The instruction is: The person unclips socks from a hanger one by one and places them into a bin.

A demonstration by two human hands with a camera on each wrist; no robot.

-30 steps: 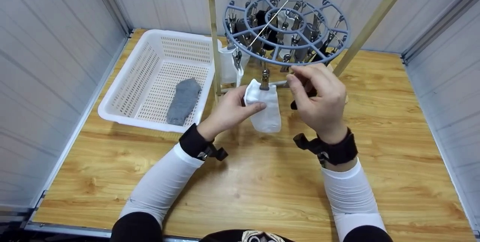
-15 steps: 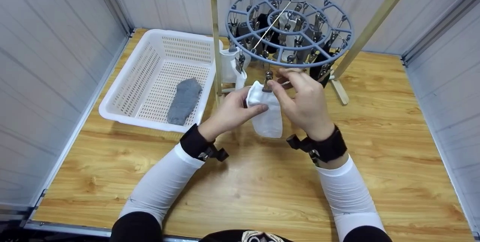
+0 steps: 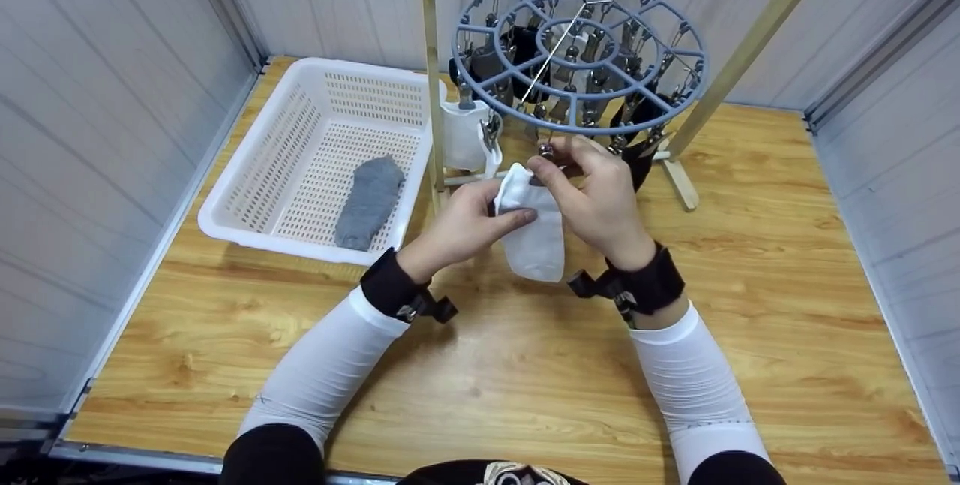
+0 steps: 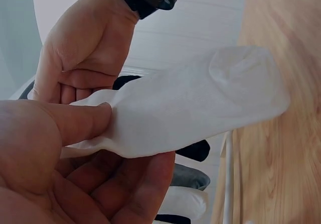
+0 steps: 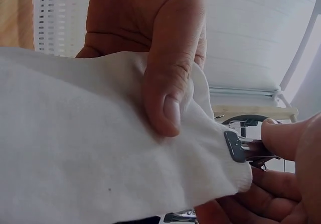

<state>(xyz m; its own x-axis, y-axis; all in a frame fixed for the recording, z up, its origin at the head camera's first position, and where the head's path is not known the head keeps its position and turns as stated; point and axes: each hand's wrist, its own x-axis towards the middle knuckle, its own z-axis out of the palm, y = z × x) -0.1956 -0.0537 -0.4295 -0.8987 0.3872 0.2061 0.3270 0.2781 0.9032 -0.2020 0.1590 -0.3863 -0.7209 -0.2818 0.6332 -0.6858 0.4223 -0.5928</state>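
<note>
A white sock [image 3: 536,248] hangs toe down below the near rim of the round drying hanger [image 3: 571,128]. My left hand [image 3: 466,224] holds it near the cuff, thumb on the front and fingers behind. In the right wrist view, a metal clip [image 5: 235,146] with a dark grey tip sits on the cuff of the sock. My right hand [image 3: 600,196] pinches the handles of this clip between thumb and fingers. The left wrist view shows the sock [image 4: 175,108] stretched out flat beyond my left thumb.
A white perforated basket [image 3: 244,241] with one grey sock [image 3: 369,201] stands on the left. Several dark, grey and white socks hang from the hanger's other clips, including a white sock [image 3: 463,136]. Wooden posts [image 3: 750,49] flank the hanger, one with a foot [image 3: 679,185] on the table.
My right hand has moved left from beside the sock onto its clip and now pinches it. The hanger has turned slightly. My left hand keeps its hold on the sock.
</note>
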